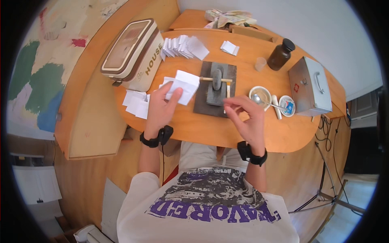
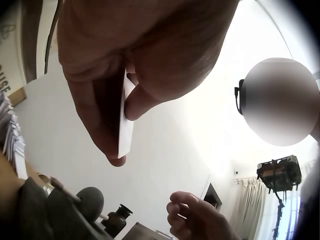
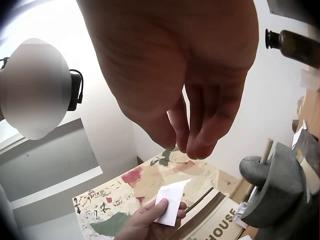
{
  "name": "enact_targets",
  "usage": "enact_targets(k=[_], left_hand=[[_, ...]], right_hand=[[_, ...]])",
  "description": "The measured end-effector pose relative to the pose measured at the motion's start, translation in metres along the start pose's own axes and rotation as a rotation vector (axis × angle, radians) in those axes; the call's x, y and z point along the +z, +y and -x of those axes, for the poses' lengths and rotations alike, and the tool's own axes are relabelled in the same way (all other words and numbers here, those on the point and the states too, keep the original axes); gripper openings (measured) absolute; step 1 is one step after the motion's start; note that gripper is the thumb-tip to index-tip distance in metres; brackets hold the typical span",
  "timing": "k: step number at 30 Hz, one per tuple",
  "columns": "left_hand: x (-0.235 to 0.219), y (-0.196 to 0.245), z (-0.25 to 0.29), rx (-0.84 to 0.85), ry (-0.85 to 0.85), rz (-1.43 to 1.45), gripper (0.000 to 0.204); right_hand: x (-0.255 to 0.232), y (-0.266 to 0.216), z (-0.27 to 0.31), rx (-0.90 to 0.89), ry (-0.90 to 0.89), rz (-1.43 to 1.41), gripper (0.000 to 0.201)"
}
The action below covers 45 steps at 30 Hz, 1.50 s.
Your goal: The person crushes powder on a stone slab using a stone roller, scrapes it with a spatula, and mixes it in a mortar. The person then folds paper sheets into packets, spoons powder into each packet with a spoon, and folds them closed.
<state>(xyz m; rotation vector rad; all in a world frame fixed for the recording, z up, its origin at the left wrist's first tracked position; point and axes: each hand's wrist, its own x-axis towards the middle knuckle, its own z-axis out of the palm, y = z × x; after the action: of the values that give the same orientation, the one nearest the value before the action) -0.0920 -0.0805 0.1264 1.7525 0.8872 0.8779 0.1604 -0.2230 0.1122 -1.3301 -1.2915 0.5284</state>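
My left hand (image 1: 160,111) pinches a folded white paper (image 1: 186,87) between thumb and fingers, over the table's left part. From the left wrist view, this paper (image 2: 126,120) appears edge-on under the hand (image 2: 135,55). My right hand (image 1: 249,119), raised right of the dark board (image 1: 202,103), has loosely bent fingers and thumb close together; nothing shows between them in the right wrist view (image 3: 175,65). On the board lies a grey stone trough (image 1: 214,97) with a stone wheel (image 1: 217,77) on a wooden handle. A small brush (image 1: 228,91) lies along its right side.
White folded papers (image 1: 176,46) stand in a row at the back left, beside a HOUSE box (image 1: 135,60); more papers (image 1: 137,106) lie nearer. Rightward are a bowl (image 1: 265,94) with a spoon, a small dish (image 1: 287,112), a brown bottle (image 1: 279,56) and a metal case (image 1: 308,87).
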Motion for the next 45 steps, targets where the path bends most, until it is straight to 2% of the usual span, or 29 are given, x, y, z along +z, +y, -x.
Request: enact_targets(k=[3, 5, 7, 10, 14, 16, 17, 19, 23, 25, 29, 32, 34, 37, 41, 43, 45], left_hand=[[0.033, 0.003, 0.008, 0.026, -0.144, 0.194, 0.03], [0.048, 0.0, 0.011, 0.026, -0.151, 0.207, 0.027], [0.057, -0.006, 0.013, 0.12, -0.206, 0.067, 0.024], [0.069, -0.012, 0.012, 0.105, -0.23, 0.086, 0.023], [0.075, -0.001, 0.01, 0.06, -0.27, -0.006, 0.028], [0.094, 0.008, 0.009, 0.354, -0.023, -0.12, 0.05], [0.101, 0.009, 0.009, 0.352, -0.023, -0.121, 0.05], [0.111, 0.011, 0.008, 0.483, 0.168, -0.39, 0.074], [0.122, -0.004, 0.004, 0.458, 0.176, -0.43, 0.078], [0.122, -0.007, 0.001, 0.523, 0.201, -0.428, 0.077], [0.126, -0.008, 0.0, 0.527, 0.181, -0.38, 0.074], [0.129, -0.006, -0.001, 0.615, 0.183, -0.42, 0.069], [0.134, -0.005, -0.004, 0.713, 0.242, -0.454, 0.068], [0.137, -0.006, -0.005, 0.659, 0.189, -0.352, 0.077], [0.139, -0.006, -0.009, 0.647, 0.128, -0.327, 0.073], [0.14, -0.004, -0.011, 0.485, 0.122, -0.196, 0.067], [0.138, 0.003, -0.019, 0.503, 0.122, -0.181, 0.062]], right_hand=[[0.013, -0.014, -0.009, -0.043, 0.106, -0.053, 0.029], [0.012, -0.014, -0.012, -0.008, 0.144, -0.038, 0.033], [0.007, -0.009, -0.012, -0.025, 0.13, 0.033, 0.027], [-0.007, 0.007, -0.005, 0.09, 0.087, -0.034, 0.02], [-0.014, 0.011, -0.001, 0.087, 0.099, -0.003, 0.014], [-0.015, 0.01, -0.001, 0.022, 0.13, 0.064, 0.014], [-0.013, 0.008, -0.001, 0.023, 0.129, 0.063, 0.014], [-0.007, 0.003, 0.001, -0.037, 0.197, 0.117, 0.015], [-0.001, 0.0, 0.003, -0.158, 0.21, 0.142, 0.018], [-0.004, -0.005, 0.003, -0.251, 0.147, 0.212, 0.022], [-0.007, -0.004, 0.007, -0.268, 0.154, 0.291, 0.029], [-0.006, 0.001, 0.007, -0.32, 0.163, 0.314, 0.033], [-0.007, 0.0, 0.008, -0.33, 0.162, 0.313, 0.033], [-0.009, 0.001, 0.008, -0.358, 0.195, 0.313, 0.031], [-0.024, -0.005, 0.012, -0.333, 0.205, 0.301, 0.03], [-0.048, -0.007, 0.018, -0.18, 0.3, 0.277, 0.024], [-0.071, 0.016, 0.023, -0.082, 0.511, 0.337, 0.023]])
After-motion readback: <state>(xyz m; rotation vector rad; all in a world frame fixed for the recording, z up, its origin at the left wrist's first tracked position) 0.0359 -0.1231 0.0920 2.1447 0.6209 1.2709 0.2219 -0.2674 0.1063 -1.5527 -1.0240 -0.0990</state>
